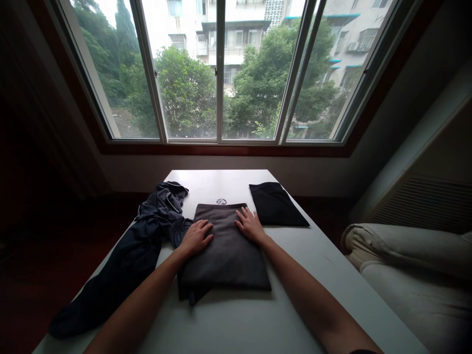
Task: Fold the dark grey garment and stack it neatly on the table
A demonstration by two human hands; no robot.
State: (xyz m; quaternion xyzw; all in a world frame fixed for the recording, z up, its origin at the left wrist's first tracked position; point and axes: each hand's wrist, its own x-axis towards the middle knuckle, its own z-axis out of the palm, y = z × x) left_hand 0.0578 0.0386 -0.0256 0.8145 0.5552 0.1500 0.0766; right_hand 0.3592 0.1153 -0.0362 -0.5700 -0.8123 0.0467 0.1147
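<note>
A dark grey folded garment (224, 255) lies flat in the middle of the white table (228, 324). Its lower left corner shows a darker layer and a small tab sticking out beneath. My left hand (196, 238) rests on its left edge with the fingers stretched. On the upper right part lies my right hand (249, 224), fingers spread, nothing held. To the left sits a crumpled dark navy and grey garment (136, 250) with white piping. A black folded cloth (278, 204) is to the right, apart from my right hand.
Just beyond the grey garment is a small round black-and-white mark (221, 201) on the tabletop. A wide window (219, 73) rises behind the table's far edge. At the right stands a pale padded sofa (413, 255), close to the table's side.
</note>
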